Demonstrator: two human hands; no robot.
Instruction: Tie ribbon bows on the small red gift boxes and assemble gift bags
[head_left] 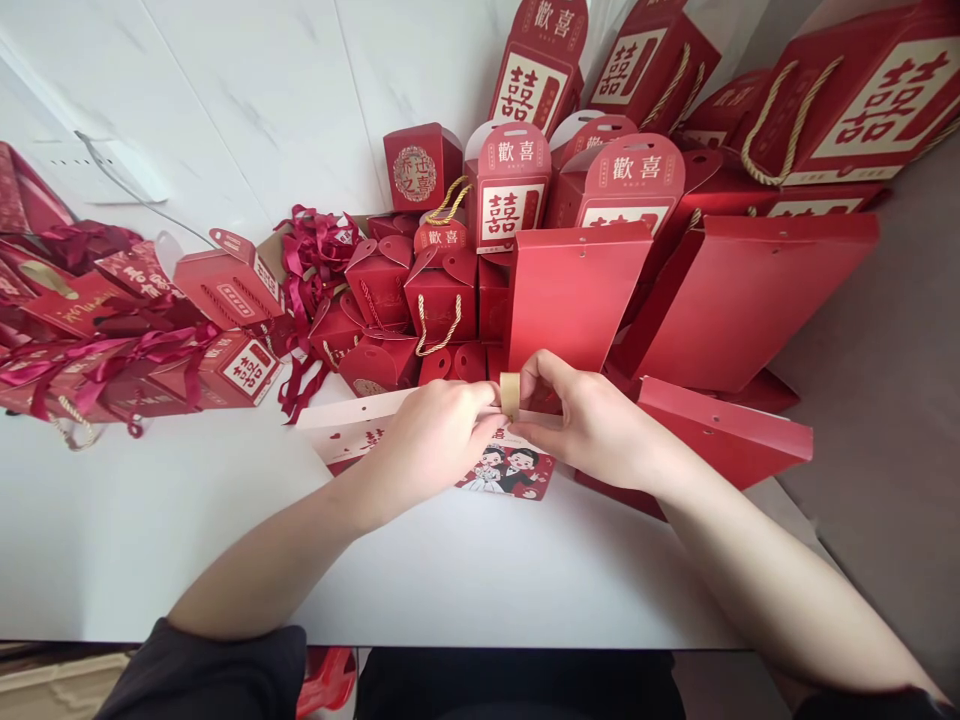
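Observation:
A flat red-and-white paper gift bag (375, 412), printed with a cartoon wedding couple, lies on the white table under my hands. My right hand (600, 415) is closed in a pinch on a short gold ribbon (510, 392), which stands up in a loop at the bag's far edge. From the other side my left hand (442, 435) is closed too, with thumb and fingers together at the ribbon and the bag's rim. What exactly its fingertips grip is hidden. Just beyond my right hand stands a plain red bag (577, 300).
More plain red bags (757, 300) stand at the right, one (727, 425) close to my right forearm. Red gift boxes (442, 290) with gold cords crowd the back. Ribboned boxes (240, 375) fill the left side. The white table (187, 530) meets a tiled wall (262, 90).

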